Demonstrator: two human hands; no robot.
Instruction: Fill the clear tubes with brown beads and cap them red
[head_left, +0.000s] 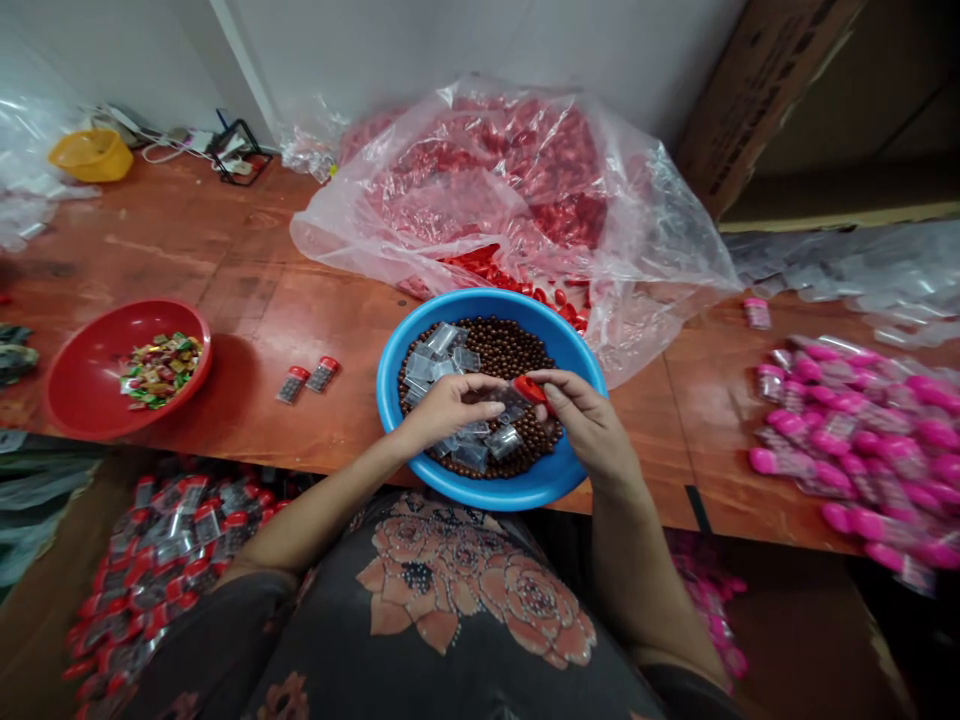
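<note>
A blue basin point(491, 494) holds many brown beads point(502, 345) and several clear plastic containers point(444, 350). Over its middle, my left hand point(457, 408) pinches a clear container point(510, 402), partly hidden by the fingers. My right hand point(585, 425) grips a red cap point(530, 389) at the right end of that container. Both hands are close together above the beads. Left of the basin, two small filled containers with red caps point(307, 378) lie on the wooden table point(337, 300).
Behind the basin lies a large plastic bag point(487, 180) of red caps. A red bowl point(82, 375) of wrapped pieces stands at left. Pink-capped containers point(862, 420) are piled at right. Below the table's left edge are many red-capped containers point(172, 560). A cardboard box point(765, 100) stands back right.
</note>
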